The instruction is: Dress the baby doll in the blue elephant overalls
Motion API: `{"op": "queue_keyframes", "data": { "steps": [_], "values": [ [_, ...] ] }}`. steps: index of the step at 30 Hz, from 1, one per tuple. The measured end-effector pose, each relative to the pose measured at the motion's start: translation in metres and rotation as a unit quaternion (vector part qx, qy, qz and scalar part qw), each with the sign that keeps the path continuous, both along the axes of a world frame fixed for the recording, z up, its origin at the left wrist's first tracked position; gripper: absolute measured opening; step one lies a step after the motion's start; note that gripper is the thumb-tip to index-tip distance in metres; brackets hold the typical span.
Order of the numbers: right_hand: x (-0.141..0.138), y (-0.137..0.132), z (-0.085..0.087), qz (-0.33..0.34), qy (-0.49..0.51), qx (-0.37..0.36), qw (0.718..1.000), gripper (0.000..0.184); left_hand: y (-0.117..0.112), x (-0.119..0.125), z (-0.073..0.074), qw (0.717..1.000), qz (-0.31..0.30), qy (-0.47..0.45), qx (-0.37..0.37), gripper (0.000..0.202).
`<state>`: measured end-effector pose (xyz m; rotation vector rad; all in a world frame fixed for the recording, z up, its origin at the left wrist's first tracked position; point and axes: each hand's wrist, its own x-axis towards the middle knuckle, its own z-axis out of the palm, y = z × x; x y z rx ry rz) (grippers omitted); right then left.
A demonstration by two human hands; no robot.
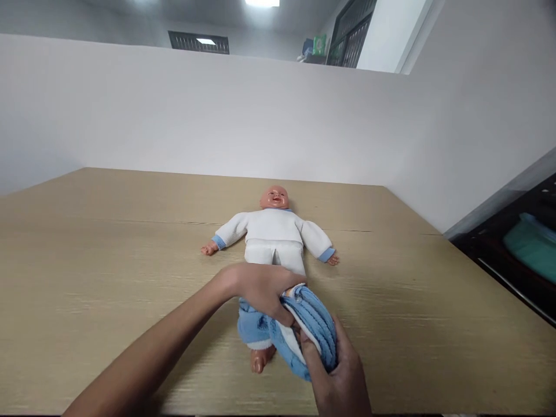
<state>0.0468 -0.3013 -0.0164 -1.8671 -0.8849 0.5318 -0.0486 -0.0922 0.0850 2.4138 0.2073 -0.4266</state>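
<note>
A baby doll (pixel 273 226) in a white top with blue cuffs and white trousers lies face up, its head away from me. Blue fleecy pants (pixel 315 318) with a white lining are bunched around its lower legs. One bare foot (pixel 259 359) sticks out of the left leg opening; the other foot is largely hidden in the bunched cloth. My left hand (pixel 264 289) reaches across the doll's legs, its fingers closed on the upper edge of the pants. My right hand (pixel 336 370) grips the gathered cloth at the lower right, thumb inside the opening.
The doll lies on a wide wooden table (pixel 108 260). A white wall (pixel 217 116) rises behind the table's far edge. To the right, beyond the table, is a dark container (pixel 508 249) with a green item (pixel 532 246) in it.
</note>
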Motion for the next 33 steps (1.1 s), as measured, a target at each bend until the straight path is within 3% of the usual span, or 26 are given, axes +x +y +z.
{"op": "queue_keyframes", "data": {
  "steps": [5, 9, 13, 17, 24, 33],
  "values": [
    [-0.004, -0.014, -0.020, -0.026, -0.118, -0.044, 0.992, 0.061, -0.031, -0.006, -0.006, 0.983, 0.075, 0.028, 0.164, 0.048],
    [-0.003, -0.018, -0.027, -0.034, -0.226, -0.030, 0.973, 0.029, -0.052, -0.003, -0.014, 0.970, 0.111, 0.031, 0.215, 0.044],
    [0.002, -0.015, -0.035, -0.044, -0.278, -0.008, 0.960, 0.028, -0.064, 0.002, -0.019, 0.958, 0.127, 0.049, 0.253, 0.037],
    [0.004, -0.014, -0.045, -0.020, -0.261, -0.012, 0.965, 0.030, -0.068, 0.000, -0.021, 0.953, 0.147, 0.039, 0.263, 0.035],
    [0.007, -0.019, -0.047, 0.009, -0.157, -0.021, 0.987, 0.042, -0.066, -0.011, -0.017, 0.959, 0.110, 0.067, 0.253, 0.045],
    [0.015, -0.017, -0.059, 0.004, -0.024, -0.046, 0.999, 0.053, -0.064, -0.023, -0.032, 0.963, 0.155, 0.000, 0.220, 0.053]
  ]
}}
